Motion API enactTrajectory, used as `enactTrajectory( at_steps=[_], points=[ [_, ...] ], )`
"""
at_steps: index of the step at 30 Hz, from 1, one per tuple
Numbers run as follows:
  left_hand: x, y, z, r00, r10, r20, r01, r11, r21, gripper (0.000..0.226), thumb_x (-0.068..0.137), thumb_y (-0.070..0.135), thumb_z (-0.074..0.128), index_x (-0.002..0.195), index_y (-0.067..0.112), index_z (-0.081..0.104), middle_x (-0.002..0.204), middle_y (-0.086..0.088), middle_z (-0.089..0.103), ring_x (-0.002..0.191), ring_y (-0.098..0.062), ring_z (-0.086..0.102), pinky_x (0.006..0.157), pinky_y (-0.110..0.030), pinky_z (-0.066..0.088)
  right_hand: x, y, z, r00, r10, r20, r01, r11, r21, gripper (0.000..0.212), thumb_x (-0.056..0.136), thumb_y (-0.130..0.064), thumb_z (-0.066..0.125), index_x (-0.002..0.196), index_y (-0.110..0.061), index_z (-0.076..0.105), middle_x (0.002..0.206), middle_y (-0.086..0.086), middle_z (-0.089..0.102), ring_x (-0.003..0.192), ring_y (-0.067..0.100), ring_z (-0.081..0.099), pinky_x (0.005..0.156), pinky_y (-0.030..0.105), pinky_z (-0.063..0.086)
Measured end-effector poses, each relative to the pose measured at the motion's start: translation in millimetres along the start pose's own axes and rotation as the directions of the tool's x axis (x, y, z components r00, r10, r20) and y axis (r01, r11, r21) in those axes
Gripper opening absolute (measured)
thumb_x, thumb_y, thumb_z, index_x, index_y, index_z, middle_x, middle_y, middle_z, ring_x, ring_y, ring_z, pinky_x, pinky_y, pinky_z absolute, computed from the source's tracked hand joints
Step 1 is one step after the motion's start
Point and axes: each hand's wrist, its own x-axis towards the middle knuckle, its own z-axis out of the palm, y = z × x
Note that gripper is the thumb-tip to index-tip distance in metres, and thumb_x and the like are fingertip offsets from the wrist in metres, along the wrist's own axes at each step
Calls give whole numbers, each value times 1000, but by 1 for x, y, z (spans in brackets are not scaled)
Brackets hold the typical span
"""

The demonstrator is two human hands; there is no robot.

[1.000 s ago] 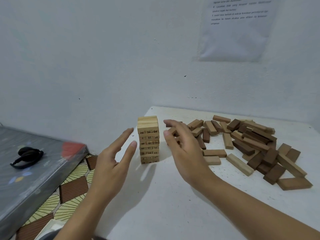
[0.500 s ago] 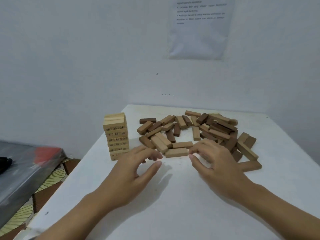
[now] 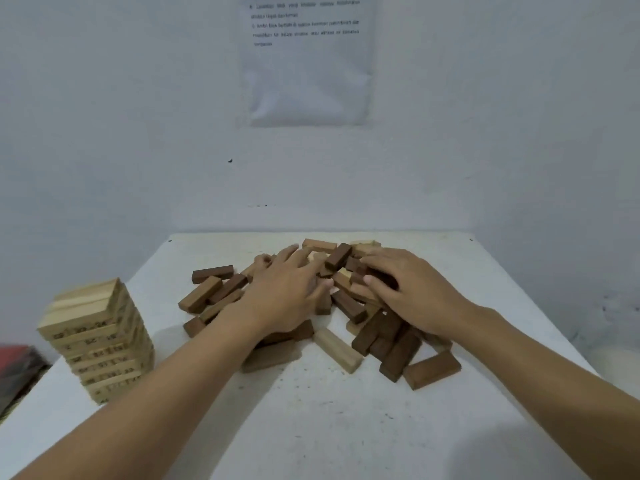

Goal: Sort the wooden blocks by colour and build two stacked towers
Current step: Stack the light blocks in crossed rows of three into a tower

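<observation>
Sorting stage, pale tower (image 3: 100, 341) up. My left hand (image 3: 287, 296) lay on the pile (image 3: 214, 292), fingers (image 3: 294, 254) released; right hand (image 3: 415, 296) curled into it, grasp untellable. Next, I judged: pull out dark blocks (image 3: 398, 348).

I count one tower (image 3: 98, 344) of pale blocks on the surface (image 3: 329, 427), with three blocks across its top layer. Motion blur lets me put its layers at about nine, no closer. In the loose pile (image 3: 346, 306) I can pick out roughly twenty blocks: around ten dark brown, some six mid-brown, and four or five pale, one pale block (image 3: 338, 349) lying clear at the near edge. Two hands are in view, the left hand (image 3: 287, 296) and the right hand (image 3: 419, 299), and they hide more blocks than I can count. One printed sheet (image 3: 304, 60) hangs on the wall.
</observation>
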Motion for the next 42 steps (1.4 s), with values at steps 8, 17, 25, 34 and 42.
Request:
enactTrajectory(
  at_steps=[8,17,25,34,42],
  points=[
    [-32,-10,2,998,-13,61,15,999,-45,95,81,76,-14,159,39,26,169,16,13,156,-5,6,120,-50,10,-3,15,5,996,-70,52,70,998,-1,36,103,-47,42,126,-34,67,145,-16,47,135,5,38,107,36,39],
    [-17,-7,-10,981,-68,-181,42,989,-142,39,103,53,35,126,42,64,107,20,58,108,-6,50,99,-41,32,7,16,11,986,-151,-76,161,975,151,30,99,-37,51,119,-26,70,118,-18,62,113,3,54,95,32,47],
    [60,-21,1,991,-63,120,92,963,-253,59,98,36,53,152,39,30,146,11,50,134,-19,43,102,-49,22,49,35,10,998,-19,63,16,998,55,39,106,-25,41,142,-29,54,149,-10,48,136,12,39,112,44,35],
    [58,-24,-2,990,-128,53,139,941,-308,55,92,44,67,142,51,43,118,18,57,109,-7,47,86,-39,19,33,38,6,998,57,5,-57,998,-15,28,97,-22,50,108,-22,76,124,-12,55,105,8,53,93,39,45],
    [55,-21,-3,985,-171,-20,152,922,-357,49,88,36,70,134,44,56,108,17,60,105,-8,52,83,-38,20,16,44,3,971,199,-130,-201,980,-1,13,91,-22,55,87,-27,66,98,-12,54,81,7,53,77,34,43]
  ],
)
